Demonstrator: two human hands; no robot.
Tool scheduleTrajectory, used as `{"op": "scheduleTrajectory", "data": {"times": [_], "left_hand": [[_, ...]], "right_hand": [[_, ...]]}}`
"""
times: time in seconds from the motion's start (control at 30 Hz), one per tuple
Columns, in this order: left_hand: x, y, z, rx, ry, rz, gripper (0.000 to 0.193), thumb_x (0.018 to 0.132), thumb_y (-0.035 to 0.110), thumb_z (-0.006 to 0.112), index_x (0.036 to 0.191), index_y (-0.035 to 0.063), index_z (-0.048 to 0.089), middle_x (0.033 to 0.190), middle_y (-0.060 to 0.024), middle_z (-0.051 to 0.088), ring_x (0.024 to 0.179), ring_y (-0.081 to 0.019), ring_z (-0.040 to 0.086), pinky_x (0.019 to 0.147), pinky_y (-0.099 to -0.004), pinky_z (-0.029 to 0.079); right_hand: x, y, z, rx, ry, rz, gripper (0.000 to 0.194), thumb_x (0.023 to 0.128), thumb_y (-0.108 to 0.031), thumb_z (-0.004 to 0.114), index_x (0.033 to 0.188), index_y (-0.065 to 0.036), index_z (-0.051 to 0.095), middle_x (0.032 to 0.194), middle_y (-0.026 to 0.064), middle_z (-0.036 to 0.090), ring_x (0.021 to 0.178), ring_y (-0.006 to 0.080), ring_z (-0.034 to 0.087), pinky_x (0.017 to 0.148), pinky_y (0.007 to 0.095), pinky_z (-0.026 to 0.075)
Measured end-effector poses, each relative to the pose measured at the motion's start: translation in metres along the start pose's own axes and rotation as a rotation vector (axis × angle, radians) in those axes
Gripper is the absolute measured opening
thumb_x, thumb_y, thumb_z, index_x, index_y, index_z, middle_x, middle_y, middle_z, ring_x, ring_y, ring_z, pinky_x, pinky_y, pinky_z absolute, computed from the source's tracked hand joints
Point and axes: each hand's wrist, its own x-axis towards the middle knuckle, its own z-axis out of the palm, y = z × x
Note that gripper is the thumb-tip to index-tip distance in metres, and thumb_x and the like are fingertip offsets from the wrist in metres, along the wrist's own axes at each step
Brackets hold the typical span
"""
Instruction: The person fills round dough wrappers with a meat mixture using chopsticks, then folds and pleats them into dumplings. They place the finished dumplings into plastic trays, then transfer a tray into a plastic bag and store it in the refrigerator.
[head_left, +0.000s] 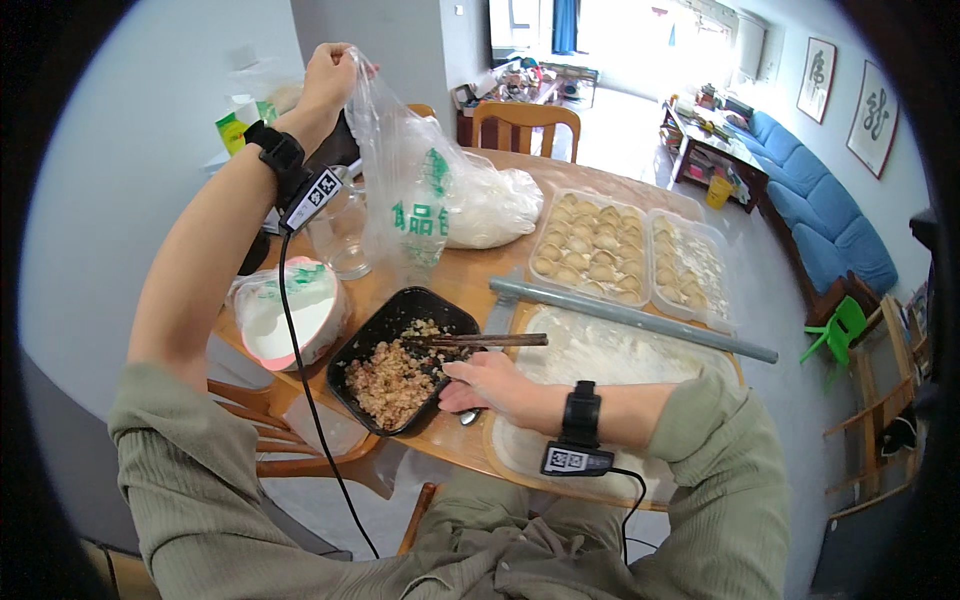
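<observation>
High at the upper left, my left hand (331, 75) pinches the top of a clear plastic bag (401, 176) with green print, which hangs down beside a bulky white bag (491, 202). My right hand (487, 386) is at the right rim of a black tray (346, 397) of minced filling (394, 379); its fingertips are partly hidden, so its grip is unclear. Dark chopsticks (495, 340) lie across the tray, their tips in the filling. The bowl of a metal spoon (469, 416) shows under my right hand. A floury board (592, 337) lies to the right.
A pink-rimmed bowl (340, 311) of white powder, partly wrapped in plastic, stands left of the tray, near a glass jar (349, 247). Behind the board are two plastic containers (648, 262) of dumplings. A long grey rolling pin (637, 319) crosses the board's far edge.
</observation>
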Motion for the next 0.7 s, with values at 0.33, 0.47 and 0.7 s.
{"op": "scheduleTrajectory", "data": {"times": [0.33, 0.47, 0.7], "left_hand": [[-0.011, 0.063, -0.057, -0.446, -0.298, 0.219, 0.038, 0.094, 0.035, 0.062, 0.115, 0.0044, 0.055, 0.129, -0.0142, 0.058, 0.126, -0.0227, 0.050, 0.115, -0.0377, 0.031], [-0.022, 0.095, -0.054, -0.483, -0.347, 0.172, 0.049, 0.086, 0.049, 0.069, 0.109, 0.0077, 0.058, 0.131, -0.0142, 0.056, 0.128, -0.0216, 0.048, 0.117, -0.0376, 0.029], [-0.052, 0.143, -0.043, -0.394, -0.627, 0.470, 0.084, 0.069, 0.067, 0.072, 0.124, 0.0066, 0.052, 0.131, -0.0116, 0.055, 0.131, -0.0222, 0.045, 0.117, -0.0395, 0.028]], "right_hand": [[-0.112, -0.088, -0.037, -0.669, -0.418, 0.173, 0.034, 0.096, -0.031, 0.062, 0.105, 0.001, 0.065, 0.100, 0.0101, 0.071, 0.086, 0.0154, 0.070, 0.078, 0.0266, 0.057], [-0.138, -0.143, -0.048, -0.948, -0.247, -0.165, 0.037, 0.096, -0.034, 0.061, 0.111, -0.001, 0.067, 0.097, 0.0081, 0.072, 0.081, 0.0146, 0.069, 0.077, 0.0278, 0.057], [-0.102, -0.165, -0.057, -0.819, 0.751, -0.508, 0.100, 0.081, -0.065, 0.065, 0.144, 0.004, 0.033, 0.139, 0.0331, 0.038, 0.126, 0.0376, 0.047, 0.096, 0.0468, 0.048]]}}
